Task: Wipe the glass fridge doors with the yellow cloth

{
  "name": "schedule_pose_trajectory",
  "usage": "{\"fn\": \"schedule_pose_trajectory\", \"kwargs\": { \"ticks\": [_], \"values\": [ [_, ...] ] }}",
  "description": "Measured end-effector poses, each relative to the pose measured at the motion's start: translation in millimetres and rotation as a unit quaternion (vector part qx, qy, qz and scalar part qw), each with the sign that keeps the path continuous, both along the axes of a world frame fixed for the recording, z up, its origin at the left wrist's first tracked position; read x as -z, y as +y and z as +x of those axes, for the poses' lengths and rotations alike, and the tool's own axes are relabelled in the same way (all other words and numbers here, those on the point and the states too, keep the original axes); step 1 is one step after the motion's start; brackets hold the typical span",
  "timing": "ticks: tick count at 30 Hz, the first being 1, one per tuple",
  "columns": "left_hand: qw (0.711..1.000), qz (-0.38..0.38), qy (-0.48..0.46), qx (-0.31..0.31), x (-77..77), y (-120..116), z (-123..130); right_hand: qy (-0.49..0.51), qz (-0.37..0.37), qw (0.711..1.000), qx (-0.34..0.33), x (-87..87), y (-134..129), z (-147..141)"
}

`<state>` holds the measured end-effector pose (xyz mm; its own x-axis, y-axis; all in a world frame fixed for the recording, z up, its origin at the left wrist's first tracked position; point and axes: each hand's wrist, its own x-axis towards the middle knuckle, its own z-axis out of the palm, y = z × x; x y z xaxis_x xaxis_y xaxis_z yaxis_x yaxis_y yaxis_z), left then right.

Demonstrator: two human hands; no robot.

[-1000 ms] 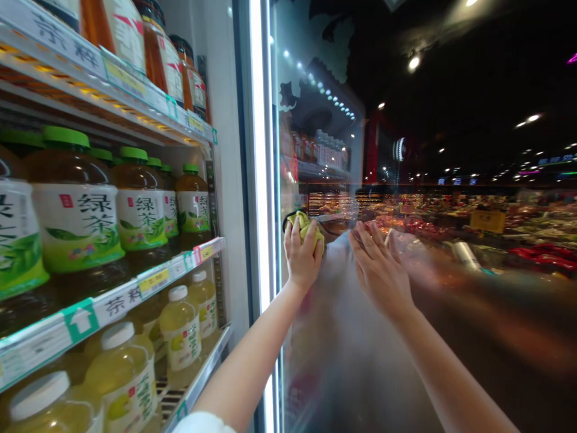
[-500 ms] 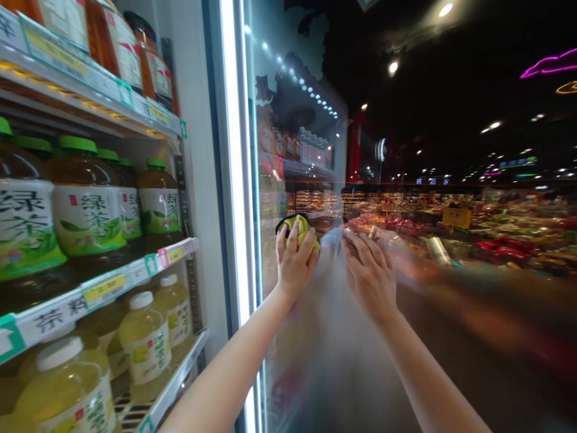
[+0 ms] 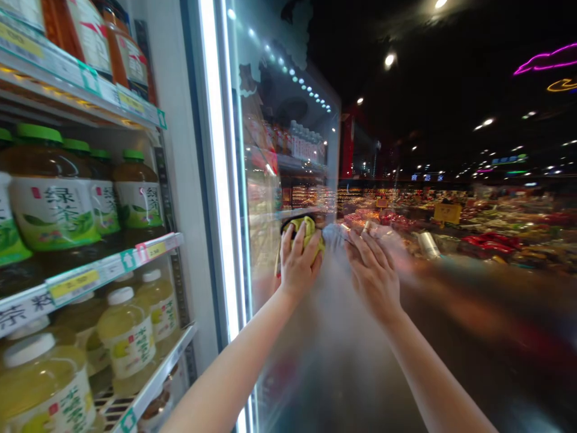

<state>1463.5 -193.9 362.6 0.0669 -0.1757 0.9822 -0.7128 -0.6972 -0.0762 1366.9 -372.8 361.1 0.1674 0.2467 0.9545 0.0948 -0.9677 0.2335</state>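
In the head view, my left hand (image 3: 298, 261) is curled over a bunched yellow-green cloth (image 3: 311, 228) with a dark edge, holding it against the glass door (image 3: 311, 337). To its right, my right hand (image 3: 374, 270) lies against the same glass with its fingers stretched out. A pale bluish patch (image 3: 333, 234) shows by its fingertips; I cannot tell whether it is a reflection or a cloth. Both forearms reach up from the bottom of the view.
On the left, an open drinks cooler holds green-capped tea bottles (image 3: 56, 186) and pale yellow drink bottles (image 3: 128, 334) on shelves with price strips (image 3: 74, 285). A bright light strip (image 3: 216, 150) runs along the cooler's edge. Blurred goods (image 3: 491, 243) fill the shop on the right.
The view has turned slightly, so the cooler shelves and light strip sit further left. My left hand and the cloth have shifted slightly right, nearer my right hand.
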Motion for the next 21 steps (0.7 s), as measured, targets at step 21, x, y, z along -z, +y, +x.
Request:
{"fn": "schedule_pose_trajectory", "kwargs": {
  "ticks": [21],
  "values": [
    [0.992,0.115,-0.056,0.018,29.1,-27.0,-21.2,-0.003,-0.027,0.999,-0.028,8.7,-49.3,-32.7]
  ]
}}
